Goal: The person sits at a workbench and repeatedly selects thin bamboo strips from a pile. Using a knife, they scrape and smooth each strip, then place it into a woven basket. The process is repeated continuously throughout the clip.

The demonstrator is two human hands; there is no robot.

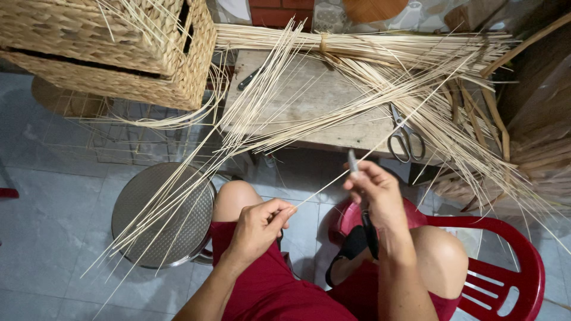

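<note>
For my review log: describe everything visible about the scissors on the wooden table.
The scissors look like metal, with grey looped handles and thin blades. They lie flat near the front edge of the worn wooden table, handles toward the person, blades closed or nearly so and pointing away. Pale reed strips lie around and partly across them. Neither hand touches them.

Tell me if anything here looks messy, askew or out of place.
Loose pale reed strips fan off the wooden table, hanging over its edge down across the round metal stool. The scissors lie half buried among them. Otherwise, nothing stands out.
</note>
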